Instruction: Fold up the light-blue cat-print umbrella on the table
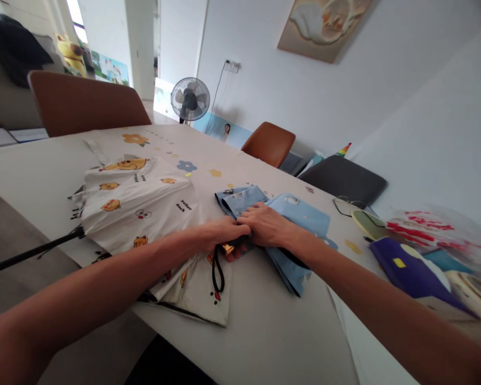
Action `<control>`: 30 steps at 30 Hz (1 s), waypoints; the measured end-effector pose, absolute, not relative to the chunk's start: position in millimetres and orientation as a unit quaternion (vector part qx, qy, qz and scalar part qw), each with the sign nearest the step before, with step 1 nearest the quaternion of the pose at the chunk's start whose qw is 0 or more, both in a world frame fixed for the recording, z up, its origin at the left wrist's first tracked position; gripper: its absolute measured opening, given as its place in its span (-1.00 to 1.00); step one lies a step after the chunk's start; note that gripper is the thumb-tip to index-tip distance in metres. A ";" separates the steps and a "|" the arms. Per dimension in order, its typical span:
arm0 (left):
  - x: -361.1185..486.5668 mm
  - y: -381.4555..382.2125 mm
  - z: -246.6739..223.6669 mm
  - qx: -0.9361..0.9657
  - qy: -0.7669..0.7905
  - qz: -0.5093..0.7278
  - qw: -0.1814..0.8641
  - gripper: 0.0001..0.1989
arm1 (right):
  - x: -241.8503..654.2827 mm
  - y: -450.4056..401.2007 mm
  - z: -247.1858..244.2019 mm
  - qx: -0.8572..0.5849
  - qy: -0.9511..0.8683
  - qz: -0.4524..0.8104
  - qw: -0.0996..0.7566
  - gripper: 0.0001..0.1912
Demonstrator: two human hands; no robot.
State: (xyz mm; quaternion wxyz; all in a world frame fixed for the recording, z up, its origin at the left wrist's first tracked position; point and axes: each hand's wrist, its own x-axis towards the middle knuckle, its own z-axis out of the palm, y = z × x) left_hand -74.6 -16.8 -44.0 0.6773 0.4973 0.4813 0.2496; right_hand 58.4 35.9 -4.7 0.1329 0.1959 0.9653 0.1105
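Item one: blue fabric, umbrella-like, printed, dark on its reverse; on the table, folds spread to both sides of the right hand. The right hand's fingers are clasped over its gathered middle. The left hand, touching the right, has its fingers closed around a dark piece; a black loop hangs below.

Item two: white umbrella, partly folded, cartoon prints and the words "yellow duck"; left of the blue fabric, partly under the left forearm, black shaft pointing left.

Right side of table: eyeglasses; purple item; plastic bag with red print.

Surroundings: two brown chairs, one dark chair, a fan, a framed picture on the wall.
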 end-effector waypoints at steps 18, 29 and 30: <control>-72.4 -26.1 -32.7 0.551 0.501 0.277 0.607 -0.91 | 15.9 -2.7 36.9 0.226 0.910 0.215 0.273 -0.71; -69.7 -30.5 -40.9 0.630 0.482 0.316 0.521 -0.85 | 25.9 -0.1 31.4 0.220 0.916 0.216 0.256 -0.52; -69.7 -29.7 -42.2 0.627 0.481 0.322 0.521 -0.86 | 27.1 2.1 29.4 0.214 0.920 0.222 0.243 -0.55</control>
